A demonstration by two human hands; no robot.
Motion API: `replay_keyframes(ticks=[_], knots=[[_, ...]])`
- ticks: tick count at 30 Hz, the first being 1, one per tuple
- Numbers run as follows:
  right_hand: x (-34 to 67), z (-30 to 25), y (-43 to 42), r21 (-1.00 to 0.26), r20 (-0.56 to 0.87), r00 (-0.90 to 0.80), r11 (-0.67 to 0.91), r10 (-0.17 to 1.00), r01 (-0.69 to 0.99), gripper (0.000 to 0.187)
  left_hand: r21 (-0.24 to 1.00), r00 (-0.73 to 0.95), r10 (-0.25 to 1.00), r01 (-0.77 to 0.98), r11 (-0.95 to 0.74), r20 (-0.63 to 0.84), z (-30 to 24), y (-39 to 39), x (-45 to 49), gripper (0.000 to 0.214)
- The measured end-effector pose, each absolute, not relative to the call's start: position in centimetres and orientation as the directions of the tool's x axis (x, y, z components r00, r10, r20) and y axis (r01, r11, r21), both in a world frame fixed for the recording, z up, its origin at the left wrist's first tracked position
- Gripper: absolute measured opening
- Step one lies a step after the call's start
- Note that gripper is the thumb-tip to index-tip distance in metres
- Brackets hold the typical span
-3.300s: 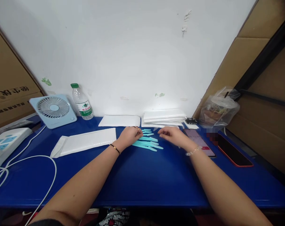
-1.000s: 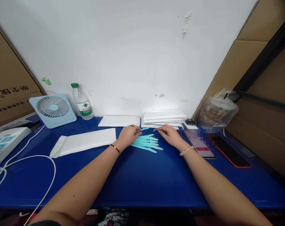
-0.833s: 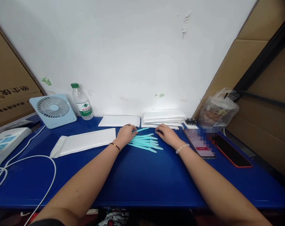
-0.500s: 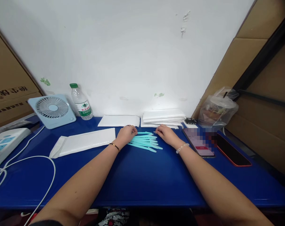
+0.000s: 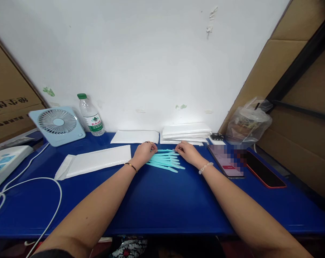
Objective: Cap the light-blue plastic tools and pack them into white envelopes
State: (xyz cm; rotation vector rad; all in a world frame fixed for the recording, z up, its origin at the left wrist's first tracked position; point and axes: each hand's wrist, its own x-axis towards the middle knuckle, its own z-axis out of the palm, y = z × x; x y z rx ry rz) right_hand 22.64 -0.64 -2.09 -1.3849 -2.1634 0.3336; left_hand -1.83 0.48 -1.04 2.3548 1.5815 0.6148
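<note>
Several slim turquoise eyebrow razors [image 5: 165,160] lie fanned out on the blue table, their narrow ends pointing right. My left hand [image 5: 145,152] is closed over the left ends of the fan, and its thumb and finger pinch the farthest razor [image 5: 165,150]. At that razor's right end, my right hand [image 5: 188,152] pinches a small clear piece that looks like a blade cap [image 5: 174,151]. Whether the cap sits on the razor's tip I cannot tell. To the left of my left hand lies a white padded envelope [image 5: 96,161].
White padded envelopes [image 5: 186,129] are stacked by the wall, beside another flat envelope [image 5: 134,136]. Two phones [image 5: 226,161] and a bagged drink cup [image 5: 248,123] stand right. Left are a blue fan [image 5: 58,123], a water bottle [image 5: 91,116], a power strip [image 5: 6,161] and a white cable [image 5: 60,193].
My right hand has moved slightly left, bringing the small clear piece to the razor's right end. My left hand keeps its pinch. The whole view has shifted a little.
</note>
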Motion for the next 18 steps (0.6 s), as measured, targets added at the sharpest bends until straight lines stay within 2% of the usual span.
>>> replay_keyframes(ticks=[6, 18], knots=[[22.7, -1.75, -0.64, -0.441, 0.289, -0.323, 0.425, 0.901, 0.791, 0.017, 0.428, 0.344, 0.92, 0.815, -0.391, 0.186, -1.01, 0.47, -1.72, 0.012], [22.85, -1.48, -0.89, -0.495, 0.259, -0.344, 0.429, 0.903, 0.755, 0.016, 0.453, 0.347, 0.918, 0.798, -0.398, 0.193, -1.16, 0.65, -1.9, 0.013]])
